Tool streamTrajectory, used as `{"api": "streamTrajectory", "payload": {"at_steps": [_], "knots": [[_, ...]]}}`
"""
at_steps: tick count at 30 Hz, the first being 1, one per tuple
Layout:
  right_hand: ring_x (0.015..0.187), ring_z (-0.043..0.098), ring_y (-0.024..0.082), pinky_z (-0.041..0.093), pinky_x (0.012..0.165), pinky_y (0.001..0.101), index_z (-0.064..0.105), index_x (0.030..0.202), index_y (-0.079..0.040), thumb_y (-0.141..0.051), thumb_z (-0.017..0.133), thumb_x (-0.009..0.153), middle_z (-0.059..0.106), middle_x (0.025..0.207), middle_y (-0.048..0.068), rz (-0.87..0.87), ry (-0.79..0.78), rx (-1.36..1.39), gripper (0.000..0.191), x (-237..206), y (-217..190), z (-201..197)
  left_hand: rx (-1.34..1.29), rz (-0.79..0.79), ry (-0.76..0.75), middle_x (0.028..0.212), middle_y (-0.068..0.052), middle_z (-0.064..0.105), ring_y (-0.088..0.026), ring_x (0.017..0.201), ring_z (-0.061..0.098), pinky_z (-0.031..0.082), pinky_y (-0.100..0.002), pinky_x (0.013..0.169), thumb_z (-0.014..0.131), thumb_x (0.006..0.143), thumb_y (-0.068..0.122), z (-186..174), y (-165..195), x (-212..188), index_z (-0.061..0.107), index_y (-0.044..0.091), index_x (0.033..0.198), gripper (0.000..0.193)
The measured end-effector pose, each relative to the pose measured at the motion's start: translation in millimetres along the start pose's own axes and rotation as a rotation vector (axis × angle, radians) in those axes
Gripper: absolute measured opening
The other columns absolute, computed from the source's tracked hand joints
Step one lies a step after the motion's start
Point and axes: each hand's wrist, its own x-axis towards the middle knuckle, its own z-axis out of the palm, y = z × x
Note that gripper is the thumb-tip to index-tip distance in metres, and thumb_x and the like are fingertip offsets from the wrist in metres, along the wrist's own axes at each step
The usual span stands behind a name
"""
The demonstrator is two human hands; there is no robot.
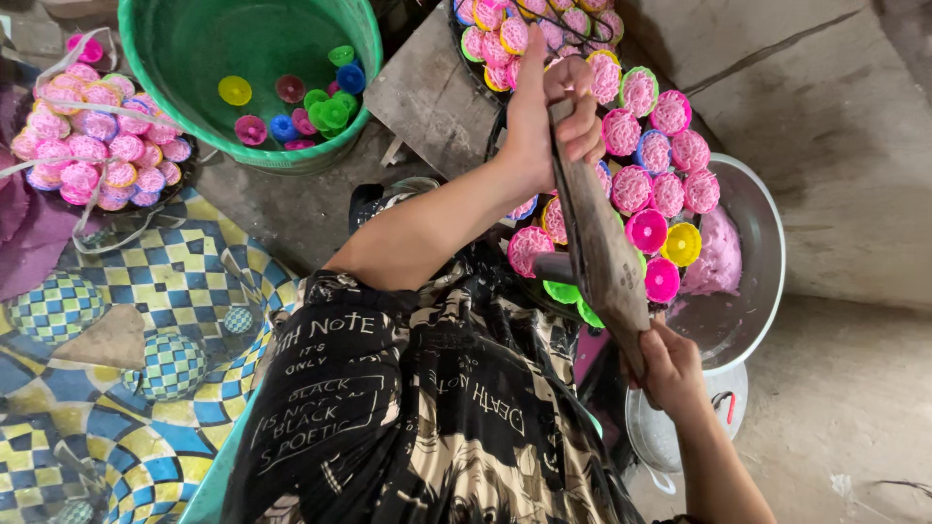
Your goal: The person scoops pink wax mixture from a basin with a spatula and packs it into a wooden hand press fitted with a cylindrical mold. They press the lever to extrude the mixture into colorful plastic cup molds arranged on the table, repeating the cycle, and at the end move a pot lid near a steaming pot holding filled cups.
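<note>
My left hand (pixel 553 107) grips the far end of a long, worn wooden tool (pixel 604 254). My right hand (pixel 670 374) grips its near end, so the tool slants across a dark tray (pixel 497 131). The tray carries several small round plastic moulds (pixel 670 155) filled with pink stringy dough. A few unfilled pink, yellow and green moulds (pixel 682 245) lie at the tray's near edge, under the tool. Just right of them a metal bowl (pixel 762 247) contains a lump of pink dough (pixel 718 257).
A green bucket (pixel 175 97) at the top left holds loose empty moulds (pixel 291 112). Another tray of filled moulds (pixel 92 146) sits at the far left on a checkered cloth (pixel 175 281). A metal lid (pixel 670 432) lies below the bowl on the concrete floor (pixel 845 194).
</note>
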Motion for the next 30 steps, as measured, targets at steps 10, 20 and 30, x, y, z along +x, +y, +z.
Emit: {"api": "streamTrajectory", "payload": {"at_steps": [10, 20, 30], "knots": [[0.054, 0.058, 0.010, 0.046, 0.048, 0.0256, 0.068, 0.116, 0.002, -0.044, 0.048, 0.104, 0.067, 0.072, 0.006, -0.201, -0.022, -0.051, 0.052, 34.9, 3.2, 29.0, 0.065, 0.059, 0.061, 0.050, -0.004, 0.039, -0.023, 0.038, 0.041, 0.044, -0.043, 0.046, 0.031, 0.097, 0.074, -4.5, 35.2, -1.0, 0.050, 0.010, 0.088, 0.068], [0.053, 0.054, 0.018, 0.045, 0.047, 0.0318, 0.058, 0.116, 0.009, -0.038, 0.045, 0.105, 0.061, 0.072, 0.013, -0.276, -0.017, 0.324, 0.051, 57.3, 24.5, 44.1, 0.320, -0.093, -0.152, 0.108, -0.014, 0.071, -0.026, 0.102, 0.069, 0.056, -0.041, 0.092, 0.033, 0.096, 0.074, -6.0, 51.9, 23.1, 0.059, 0.014, 0.137, 0.077], [0.064, 0.059, 0.025, 0.046, 0.057, 0.0353, 0.062, 0.106, 0.003, -0.052, 0.032, 0.116, 0.062, 0.079, 0.013, -0.430, 0.257, 0.203, 0.063, 58.6, -15.9, 27.9, 2.175, 0.357, -0.471, 0.094, -0.011, 0.073, -0.032, 0.090, 0.072, 0.057, -0.049, 0.080, 0.076, 0.080, 0.026, 61.2, -51.6, -1.4, 0.071, 0.008, 0.099, 0.027]]}}
